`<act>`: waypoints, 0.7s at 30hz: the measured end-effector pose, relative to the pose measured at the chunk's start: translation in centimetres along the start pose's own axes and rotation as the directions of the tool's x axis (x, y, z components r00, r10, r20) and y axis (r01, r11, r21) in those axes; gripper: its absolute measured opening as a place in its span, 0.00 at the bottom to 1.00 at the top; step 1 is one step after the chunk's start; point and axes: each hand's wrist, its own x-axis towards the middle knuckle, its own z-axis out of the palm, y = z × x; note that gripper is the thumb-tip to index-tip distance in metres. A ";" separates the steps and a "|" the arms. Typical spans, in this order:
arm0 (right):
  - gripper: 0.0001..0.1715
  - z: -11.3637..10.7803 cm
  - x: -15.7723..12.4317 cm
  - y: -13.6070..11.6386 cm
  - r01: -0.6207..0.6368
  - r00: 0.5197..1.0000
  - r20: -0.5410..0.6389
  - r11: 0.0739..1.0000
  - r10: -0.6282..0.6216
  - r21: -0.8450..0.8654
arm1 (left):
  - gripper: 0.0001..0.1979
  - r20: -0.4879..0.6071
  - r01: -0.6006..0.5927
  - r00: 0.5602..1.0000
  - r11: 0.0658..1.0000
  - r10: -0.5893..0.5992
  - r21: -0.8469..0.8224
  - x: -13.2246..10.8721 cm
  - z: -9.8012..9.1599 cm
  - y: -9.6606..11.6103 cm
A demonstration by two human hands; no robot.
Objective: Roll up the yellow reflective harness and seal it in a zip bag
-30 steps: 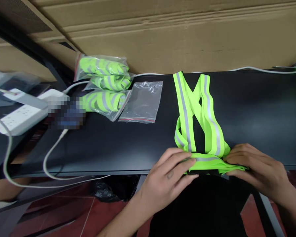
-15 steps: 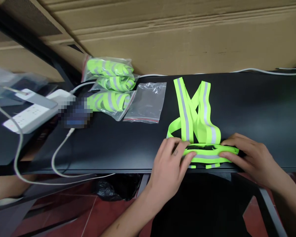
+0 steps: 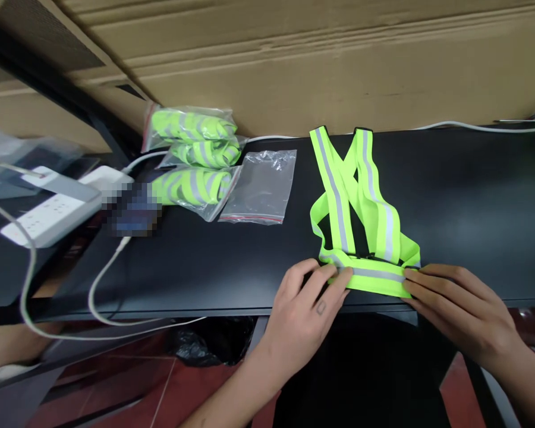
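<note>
Neon-green reflective vest (image 3: 374, 278) held by left hand (image 3: 305, 309) and right hand (image 3: 457, 306).

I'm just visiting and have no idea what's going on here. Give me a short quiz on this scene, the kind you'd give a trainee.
1. True or false: the left hand and right hand are both on the vest's waist strap.
2. What lies just left of the vest on the desk? A) a clear zip bag B) a power strip C) a tape roll
3. Fill in the blank: behind the desk stands a large sheet of ____.

Key: 1 true; 2 A; 3 cardboard
</note>
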 end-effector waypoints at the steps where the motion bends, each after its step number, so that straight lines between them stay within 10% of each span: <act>1: 0.21 0.1 -0.1 -0.2 -0.010 1.000 0.000 1.000 0.010 0.004 | 0.20 0.000 0.018 1.000 1.000 -0.018 -0.012 -0.2 0.0 0.2; 12: 0.21 1.1 -0.7 -0.3 -0.164 0.986 0.034 0.986 0.163 0.023 | 0.14 0.018 0.239 0.970 0.940 -0.242 -0.243 -0.2 0.6 2.1; 21: 0.17 1.0 0.0 -0.9 -0.130 0.984 0.113 0.991 0.134 -0.042 | 0.13 0.028 0.244 0.970 0.968 -0.243 -0.058 0.1 0.9 2.5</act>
